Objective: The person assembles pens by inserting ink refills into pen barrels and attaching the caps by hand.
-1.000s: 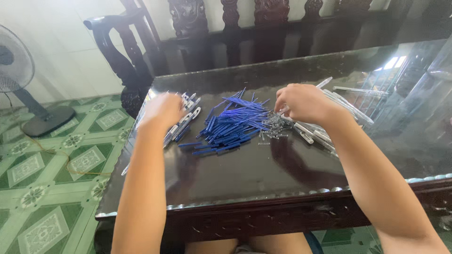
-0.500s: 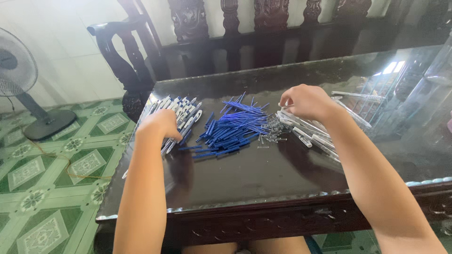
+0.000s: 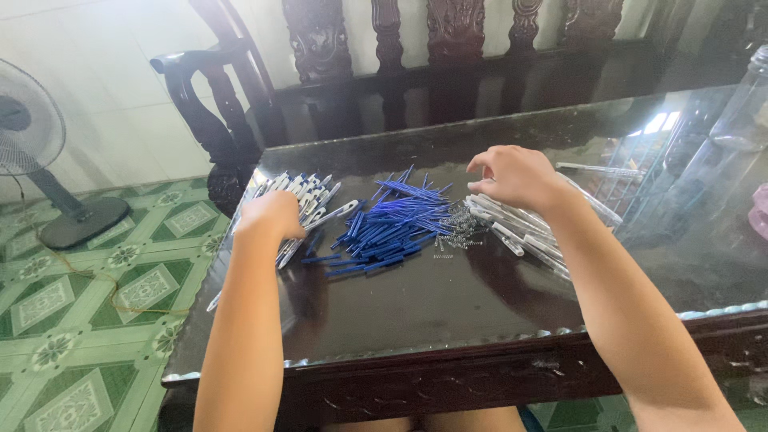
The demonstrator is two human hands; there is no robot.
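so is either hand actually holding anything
Cannot be told. The left hand lies on the white pen parts, the right hand over the clear barrels; curled fingers hide any grip.

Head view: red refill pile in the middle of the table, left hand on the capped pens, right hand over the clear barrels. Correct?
Not quite. The head view shows the refill pile is blue, not red. The left hand is on the capped pens; the right hand is over the clear barrels.

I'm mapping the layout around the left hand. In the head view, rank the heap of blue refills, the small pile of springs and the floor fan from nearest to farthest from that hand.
From the left hand:
1. Heap of blue refills, just to its right on the table.
2. Pile of springs, further right, past the refills, beside the right hand.
3. Floor fan, off the table, far left on the tiled floor.
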